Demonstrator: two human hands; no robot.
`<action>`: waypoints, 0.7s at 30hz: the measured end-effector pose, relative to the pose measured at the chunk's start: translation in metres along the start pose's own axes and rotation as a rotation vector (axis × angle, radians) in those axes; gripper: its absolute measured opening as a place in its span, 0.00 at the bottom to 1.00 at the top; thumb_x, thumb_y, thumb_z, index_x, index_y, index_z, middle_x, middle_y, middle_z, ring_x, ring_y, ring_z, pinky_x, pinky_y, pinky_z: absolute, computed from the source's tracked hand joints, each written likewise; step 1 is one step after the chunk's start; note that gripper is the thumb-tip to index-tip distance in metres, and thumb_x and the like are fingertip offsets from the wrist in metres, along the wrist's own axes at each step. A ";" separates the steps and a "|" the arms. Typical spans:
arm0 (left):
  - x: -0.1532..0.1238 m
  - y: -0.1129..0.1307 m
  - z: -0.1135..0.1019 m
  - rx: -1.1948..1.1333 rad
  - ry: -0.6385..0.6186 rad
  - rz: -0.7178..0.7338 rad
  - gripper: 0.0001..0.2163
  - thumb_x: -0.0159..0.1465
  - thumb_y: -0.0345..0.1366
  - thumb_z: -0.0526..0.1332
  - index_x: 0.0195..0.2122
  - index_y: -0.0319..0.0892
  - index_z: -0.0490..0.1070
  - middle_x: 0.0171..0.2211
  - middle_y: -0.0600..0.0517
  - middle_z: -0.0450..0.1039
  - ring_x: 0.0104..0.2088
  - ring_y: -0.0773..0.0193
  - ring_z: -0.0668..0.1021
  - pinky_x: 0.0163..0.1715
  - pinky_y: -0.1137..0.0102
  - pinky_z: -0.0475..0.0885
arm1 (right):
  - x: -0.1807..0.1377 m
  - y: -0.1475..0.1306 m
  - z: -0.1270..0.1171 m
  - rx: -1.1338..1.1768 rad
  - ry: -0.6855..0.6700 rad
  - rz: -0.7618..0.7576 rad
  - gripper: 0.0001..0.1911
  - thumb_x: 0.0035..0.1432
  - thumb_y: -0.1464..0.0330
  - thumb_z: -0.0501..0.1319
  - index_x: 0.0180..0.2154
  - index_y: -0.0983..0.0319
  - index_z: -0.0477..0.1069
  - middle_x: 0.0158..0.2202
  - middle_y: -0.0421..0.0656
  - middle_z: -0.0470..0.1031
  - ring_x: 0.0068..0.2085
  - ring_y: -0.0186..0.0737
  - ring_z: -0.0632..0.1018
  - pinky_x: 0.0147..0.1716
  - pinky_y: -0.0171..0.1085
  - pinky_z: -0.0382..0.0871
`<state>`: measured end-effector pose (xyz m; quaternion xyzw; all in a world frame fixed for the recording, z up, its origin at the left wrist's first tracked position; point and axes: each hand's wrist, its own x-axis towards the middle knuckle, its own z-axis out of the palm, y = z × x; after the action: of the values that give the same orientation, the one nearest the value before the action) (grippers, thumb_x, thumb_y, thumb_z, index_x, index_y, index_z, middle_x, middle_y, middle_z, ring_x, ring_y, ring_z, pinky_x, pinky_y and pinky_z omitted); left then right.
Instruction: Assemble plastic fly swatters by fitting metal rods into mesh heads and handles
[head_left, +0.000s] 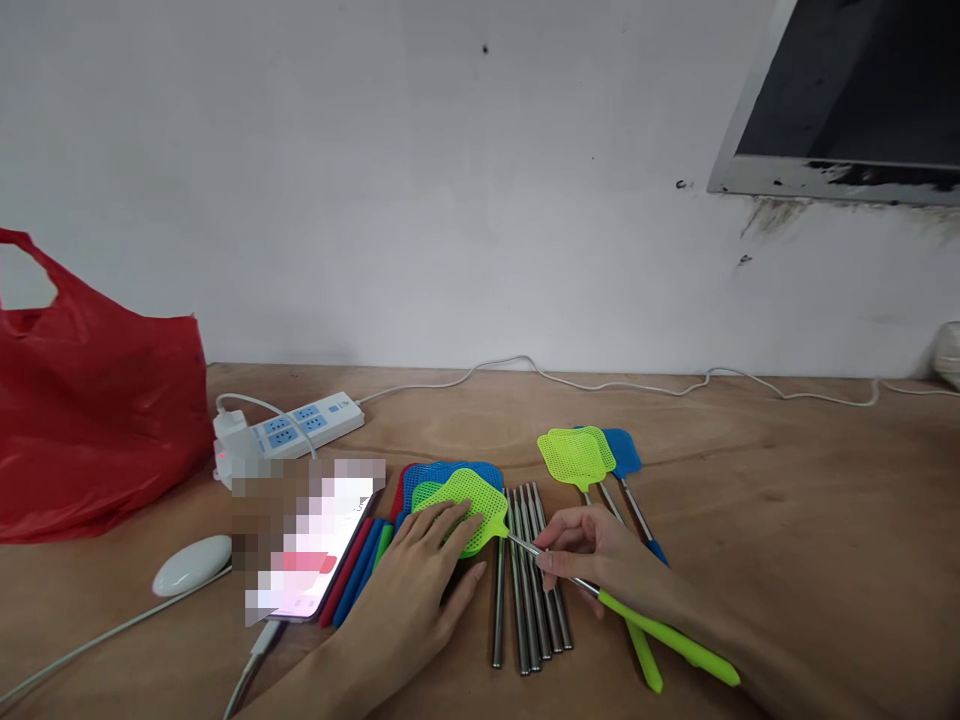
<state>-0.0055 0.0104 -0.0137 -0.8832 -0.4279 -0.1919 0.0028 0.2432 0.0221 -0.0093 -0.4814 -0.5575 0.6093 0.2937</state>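
My right hand (581, 552) pinches the thin metal shaft of a yellow-green fly swatter (664, 635), whose handle points to the lower right. The swatter's mesh head lies by my left hand (431, 565), which rests palm down with fingers stretched over it, thumb apart. Under that head is a pile of blue, green and red swatter heads (450, 475), partly covered. Several bare metal rods (529, 600) lie side by side between my hands. Left of my left hand, red, blue and green handles (360, 570) sit in a row, partly hidden by it.
Behind my right hand lie more swatters with yellow-green heads (574, 458) and a blue head (626, 455). At left are a lit phone (319, 560), a white mouse-like object (193, 566), a power strip (322, 422) and a red plastic bag (97, 420). A white cable (637, 388) runs along the wall.
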 end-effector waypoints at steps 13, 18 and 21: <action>0.000 -0.002 0.000 -0.094 0.117 -0.056 0.19 0.72 0.39 0.54 0.63 0.46 0.61 0.65 0.42 0.62 0.64 0.45 0.66 0.58 0.47 0.68 | 0.005 0.003 0.000 0.039 0.011 -0.060 0.23 0.44 0.54 0.73 0.34 0.63 0.73 0.23 0.39 0.77 0.17 0.29 0.68 0.10 0.28 0.59; 0.003 -0.007 -0.005 -0.149 0.225 -0.184 0.24 0.72 0.42 0.54 0.67 0.45 0.51 0.68 0.40 0.57 0.67 0.45 0.60 0.61 0.45 0.63 | 0.002 -0.003 -0.002 0.088 -0.018 -0.082 0.23 0.43 0.54 0.74 0.33 0.62 0.72 0.22 0.36 0.75 0.15 0.28 0.67 0.09 0.27 0.57; 0.005 -0.008 -0.005 -0.216 0.237 -0.204 0.24 0.72 0.42 0.55 0.66 0.46 0.52 0.64 0.42 0.63 0.64 0.46 0.66 0.60 0.47 0.66 | 0.002 -0.002 -0.002 0.103 -0.038 -0.102 0.22 0.44 0.54 0.74 0.33 0.62 0.71 0.22 0.36 0.75 0.13 0.26 0.63 0.09 0.27 0.56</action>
<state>-0.0110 0.0185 -0.0083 -0.8017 -0.4887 -0.3387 -0.0613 0.2442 0.0255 -0.0075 -0.4249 -0.5549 0.6303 0.3380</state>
